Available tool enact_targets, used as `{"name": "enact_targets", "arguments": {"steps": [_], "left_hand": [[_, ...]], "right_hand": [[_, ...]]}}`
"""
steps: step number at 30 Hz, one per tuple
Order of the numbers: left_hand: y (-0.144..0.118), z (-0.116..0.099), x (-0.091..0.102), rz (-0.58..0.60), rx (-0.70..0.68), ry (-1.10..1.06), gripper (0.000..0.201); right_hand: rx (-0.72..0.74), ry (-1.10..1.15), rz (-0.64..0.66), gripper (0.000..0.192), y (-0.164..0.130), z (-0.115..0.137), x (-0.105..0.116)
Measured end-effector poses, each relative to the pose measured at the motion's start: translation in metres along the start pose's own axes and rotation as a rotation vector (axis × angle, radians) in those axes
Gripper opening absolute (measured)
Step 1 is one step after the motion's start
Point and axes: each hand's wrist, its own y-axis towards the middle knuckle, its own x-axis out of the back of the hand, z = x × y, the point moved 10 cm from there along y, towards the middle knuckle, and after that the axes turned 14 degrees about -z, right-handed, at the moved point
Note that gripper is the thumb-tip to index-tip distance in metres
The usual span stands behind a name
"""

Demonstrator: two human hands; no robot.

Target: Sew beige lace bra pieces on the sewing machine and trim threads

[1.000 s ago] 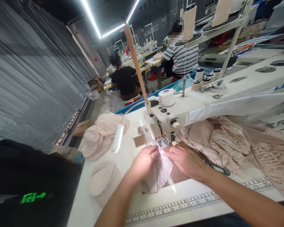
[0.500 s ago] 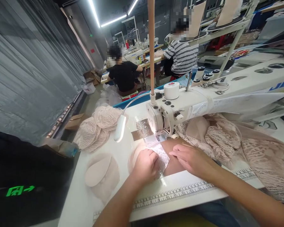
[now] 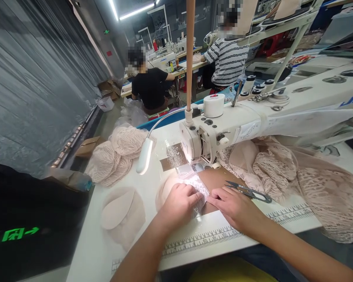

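A white-lit lace piece (image 3: 196,181) lies under the sewing machine's head (image 3: 198,143), partly over a beige fabric cup (image 3: 162,188). My left hand (image 3: 181,201) is closed on the lace's near left part, its thumb toward the right edge. At that right edge, my right hand (image 3: 233,207) pinches the lace between thumb and fingers. Just beyond my right knuckles, thread snips (image 3: 250,192) rest on the brown plate (image 3: 216,178). The needle area is small and hard to make out.
Beige lace cups (image 3: 108,158) are piled at the left, with another cup piece (image 3: 122,215) nearer. Lace fabric (image 3: 282,168) heaps at the right. A lamp (image 3: 144,156) leans over the table. A ruler strip (image 3: 202,239) runs along the front. Two people sit at machines beyond.
My right hand has moved left and nearer, reaching the lace's edge and uncovering the thread snips. My left hand stays on the lace. The view has shifted slightly.
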Motion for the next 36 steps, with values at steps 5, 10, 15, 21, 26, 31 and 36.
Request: {"name": "enact_targets", "arguments": {"steps": [5,10,15,21,26,31,36], "left_hand": [[-0.004,-0.005,-0.008,0.069,-0.041,0.104,0.032],[-0.005,-0.006,-0.011,0.105,-0.058,0.142,0.036],[-0.005,-0.007,-0.010,0.077,-0.084,0.166,0.033],[-0.005,-0.009,-0.011,0.067,-0.102,0.185,0.030],[-0.002,-0.012,-0.006,0.045,-0.105,0.154,0.030],[0.003,-0.016,-0.003,0.020,-0.103,0.058,0.026],[0.004,-0.011,-0.007,0.076,-0.040,0.026,0.032]], "right_hand": [[0.004,0.016,-0.026,0.038,0.000,-0.001,0.001],[0.001,0.033,-0.034,0.037,0.001,0.000,0.004],[-0.009,0.054,-0.026,0.035,0.001,0.000,0.003],[-0.020,0.088,-0.038,0.032,0.001,-0.002,0.006],[-0.047,0.115,-0.170,0.032,0.001,-0.008,0.017],[-0.043,-0.008,-0.082,0.034,0.007,-0.008,0.005],[-0.059,-0.059,-0.002,0.029,0.011,-0.009,-0.002]]}}
